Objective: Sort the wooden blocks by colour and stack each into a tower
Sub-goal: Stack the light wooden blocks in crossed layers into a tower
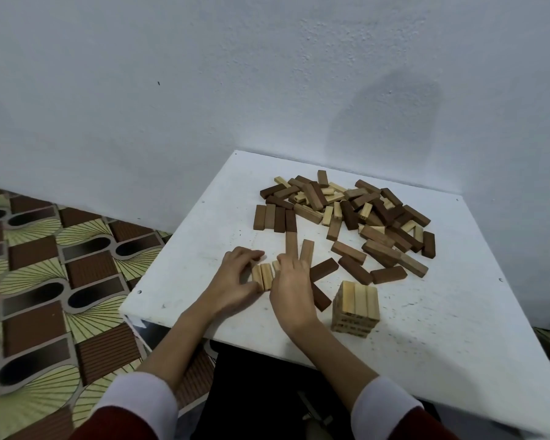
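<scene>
Block heap behind; bare table right.

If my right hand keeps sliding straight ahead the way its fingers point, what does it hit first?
Probably the two medium-brown wooden blocks lying lengthwise just beyond the right hand; its fingertips already seem to reach their near ends, though depth is unclear.

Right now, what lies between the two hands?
In the head view, three light blocks lie side by side between the left hand and right hand.
</scene>
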